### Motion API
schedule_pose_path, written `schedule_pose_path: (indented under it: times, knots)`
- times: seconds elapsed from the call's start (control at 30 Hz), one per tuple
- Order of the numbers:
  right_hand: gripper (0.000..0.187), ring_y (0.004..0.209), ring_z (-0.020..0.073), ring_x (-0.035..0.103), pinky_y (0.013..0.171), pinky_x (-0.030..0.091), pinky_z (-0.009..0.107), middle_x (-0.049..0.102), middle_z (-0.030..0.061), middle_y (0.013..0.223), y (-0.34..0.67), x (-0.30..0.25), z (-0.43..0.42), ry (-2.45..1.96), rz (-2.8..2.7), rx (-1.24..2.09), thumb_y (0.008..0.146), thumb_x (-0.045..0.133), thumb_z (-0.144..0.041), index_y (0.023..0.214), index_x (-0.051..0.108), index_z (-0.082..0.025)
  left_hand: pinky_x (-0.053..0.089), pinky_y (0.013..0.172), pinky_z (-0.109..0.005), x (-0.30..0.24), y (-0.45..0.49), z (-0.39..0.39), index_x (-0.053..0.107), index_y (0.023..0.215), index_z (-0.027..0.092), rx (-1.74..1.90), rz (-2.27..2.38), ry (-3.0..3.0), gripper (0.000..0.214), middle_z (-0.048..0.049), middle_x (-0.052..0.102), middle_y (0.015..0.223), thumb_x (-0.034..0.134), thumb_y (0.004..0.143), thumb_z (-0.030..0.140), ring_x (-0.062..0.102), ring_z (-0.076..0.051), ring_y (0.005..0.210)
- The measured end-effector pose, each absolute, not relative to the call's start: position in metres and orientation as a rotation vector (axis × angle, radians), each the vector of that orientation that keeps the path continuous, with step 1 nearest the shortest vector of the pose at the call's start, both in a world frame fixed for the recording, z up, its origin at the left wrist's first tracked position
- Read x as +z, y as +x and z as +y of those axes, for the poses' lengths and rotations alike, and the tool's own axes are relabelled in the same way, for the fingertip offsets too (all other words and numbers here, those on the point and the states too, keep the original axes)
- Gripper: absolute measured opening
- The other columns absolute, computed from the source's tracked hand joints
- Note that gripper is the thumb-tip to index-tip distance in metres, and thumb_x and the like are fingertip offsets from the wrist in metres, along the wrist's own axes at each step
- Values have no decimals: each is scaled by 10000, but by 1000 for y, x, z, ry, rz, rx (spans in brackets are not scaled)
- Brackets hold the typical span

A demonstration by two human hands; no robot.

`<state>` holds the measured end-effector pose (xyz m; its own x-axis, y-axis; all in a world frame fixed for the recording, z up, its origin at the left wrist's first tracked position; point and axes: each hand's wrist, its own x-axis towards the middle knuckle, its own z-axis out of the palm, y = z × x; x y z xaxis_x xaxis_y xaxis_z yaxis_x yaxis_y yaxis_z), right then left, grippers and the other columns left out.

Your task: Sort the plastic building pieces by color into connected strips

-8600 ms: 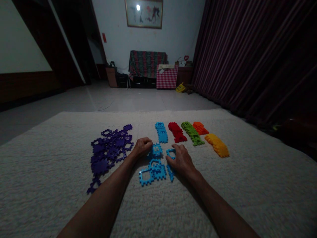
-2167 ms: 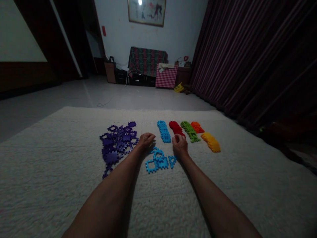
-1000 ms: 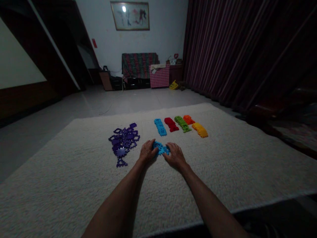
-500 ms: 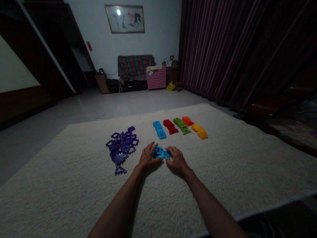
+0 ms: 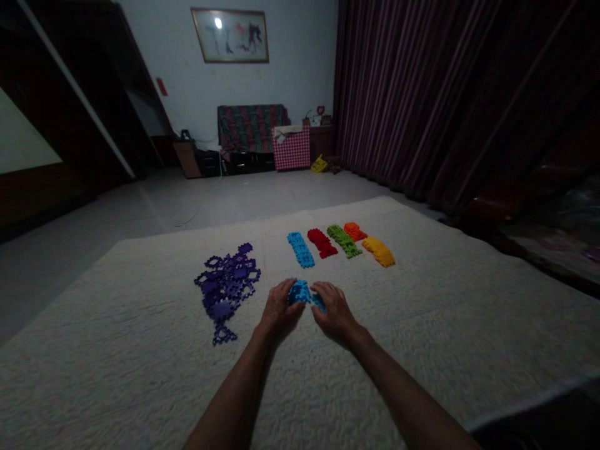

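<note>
Blue interlocking plastic pieces (image 5: 300,291) with notched edges are held in a bunch by my left hand (image 5: 278,307), its fingers and thumb curled round them. My right hand (image 5: 334,310) is closed on a smaller blue piece (image 5: 319,302), partly covered by the fingers. A narrow gap parts the two. Just beyond my hands lies a row of light blue pieces (image 5: 300,249). On the left spreads a loose heap of purple gear-shaped pieces (image 5: 234,284).
Right of the light blue row lie red pieces (image 5: 322,243), green pieces (image 5: 344,241), orange pieces (image 5: 354,231) and yellow pieces (image 5: 379,251). All rest on a pale quilted mat (image 5: 445,300). A long dark curtain (image 5: 389,94) hangs behind on the right.
The blue piece at my right hand now stands apart from the left bunch, which is tilted up more. My view has shifted slightly.
</note>
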<state>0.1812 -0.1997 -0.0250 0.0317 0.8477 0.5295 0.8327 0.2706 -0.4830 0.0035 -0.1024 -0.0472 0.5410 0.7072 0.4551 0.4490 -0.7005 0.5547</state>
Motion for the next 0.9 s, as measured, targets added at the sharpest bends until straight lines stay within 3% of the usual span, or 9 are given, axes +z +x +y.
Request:
schedule_pose_path:
  times: [0.13,0.37,0.9]
  knots:
    - [422,1176,252,521,1011,386,448,613,110,1227,173,-22,-182,-1503,-1861,59,774,582,-123,1190,566,-197,415,1075,-464,-51,2,-99,561,1302,202,1040,899,2390,547,-121,590,1336,634,770,302,546,-266,1234]
    - [424,1165,231,526,1009,402,425,610,106,1206,170,-30,-161,-1401,-1883,87,777,547,-92,1189,559,-192,441,1073,-433,-53,5,-95,665,1171,188,1109,966,2286,427,-109,630,1281,565,758,147,583,-237,1197]
    - [518,1060,233,530,963,446,406,572,98,1117,175,-34,-160,-1448,-1746,129,681,505,-56,1181,540,-188,454,1055,-450,-41,-1,-93,692,1079,198,1083,1299,2239,370,-102,635,1237,545,744,142,573,-256,1172]
